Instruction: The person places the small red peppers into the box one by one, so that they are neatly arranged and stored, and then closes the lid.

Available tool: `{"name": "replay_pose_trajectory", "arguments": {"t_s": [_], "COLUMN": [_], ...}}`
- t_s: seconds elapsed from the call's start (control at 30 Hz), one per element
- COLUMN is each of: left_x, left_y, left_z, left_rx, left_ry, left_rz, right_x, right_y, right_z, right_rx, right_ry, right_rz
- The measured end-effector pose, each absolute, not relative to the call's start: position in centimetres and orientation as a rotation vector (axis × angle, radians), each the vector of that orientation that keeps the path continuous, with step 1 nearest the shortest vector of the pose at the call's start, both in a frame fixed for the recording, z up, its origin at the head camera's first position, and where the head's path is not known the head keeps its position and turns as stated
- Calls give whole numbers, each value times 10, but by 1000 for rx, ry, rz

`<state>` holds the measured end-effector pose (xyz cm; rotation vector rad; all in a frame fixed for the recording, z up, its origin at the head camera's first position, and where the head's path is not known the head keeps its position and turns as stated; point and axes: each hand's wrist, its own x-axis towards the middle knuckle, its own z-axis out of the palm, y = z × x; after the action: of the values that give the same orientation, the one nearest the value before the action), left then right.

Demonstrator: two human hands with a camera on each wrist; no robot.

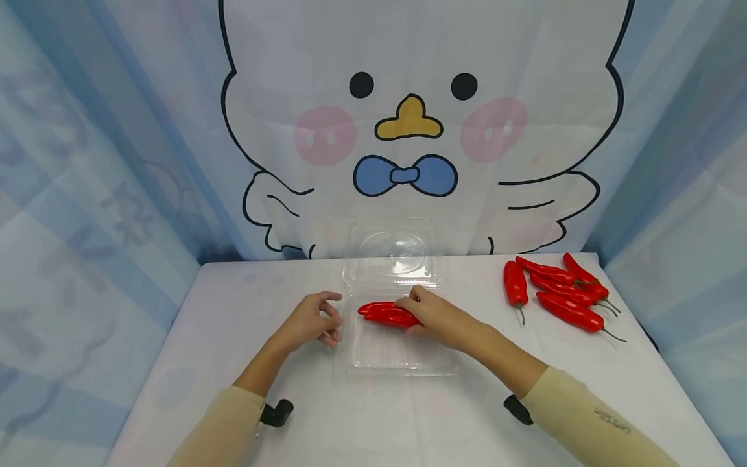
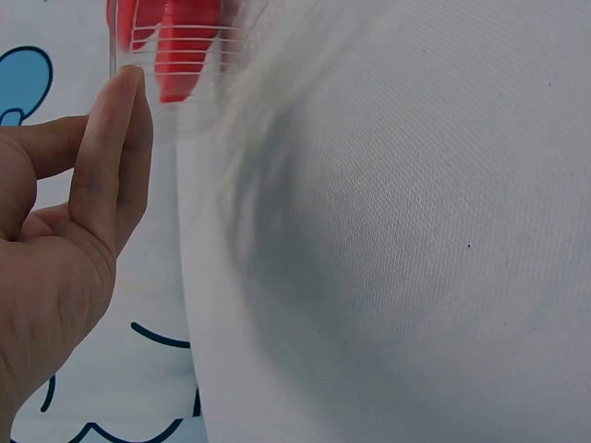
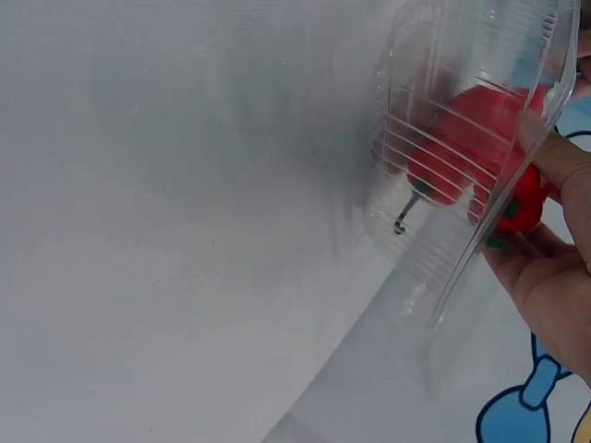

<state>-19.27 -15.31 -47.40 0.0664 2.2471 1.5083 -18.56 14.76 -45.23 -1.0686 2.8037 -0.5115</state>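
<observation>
A clear plastic clamshell box (image 1: 397,358) lies on the table with its lid (image 1: 392,250) raised at the back. Inside its base, red chili peppers (image 1: 382,316) lie side by side, tips to the left. My right hand (image 1: 441,319) reaches in from the right and grips a red chili pepper (image 3: 524,198) near its stem end, thumb and fingers on either side. Through the box wall, another pepper with a dark stem (image 3: 439,173) shows below. My left hand (image 1: 312,320) is at the box's left side, fingers loosely bent toward the wall, holding nothing.
Several more red chili peppers (image 1: 569,312) with green stems lie in a loose group on the white table (image 1: 478,415) at the back right. A curtain (image 1: 408,220) with a cartoon bird hangs behind, with pale blue curtains (image 1: 76,259) on both sides.
</observation>
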Motion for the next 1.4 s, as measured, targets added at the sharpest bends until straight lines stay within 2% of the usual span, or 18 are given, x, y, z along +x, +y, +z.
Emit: {"name": "replay_pose_trajectory", "arguments": {"t_s": [0.87,1.4], "left_x": [-191,-191], "left_y": [-154,-152], "left_z": [-473,-473], "left_rx": [62,45], "left_ry": [2245,2251], "left_rz": [1509,1507], "right_x": [-181,-178], "right_y": [124,121], "right_z": [-471,-481], "right_rx": [-963,-1000], "right_ry": [2838,2925], "right_rz": [-392,-356]}}
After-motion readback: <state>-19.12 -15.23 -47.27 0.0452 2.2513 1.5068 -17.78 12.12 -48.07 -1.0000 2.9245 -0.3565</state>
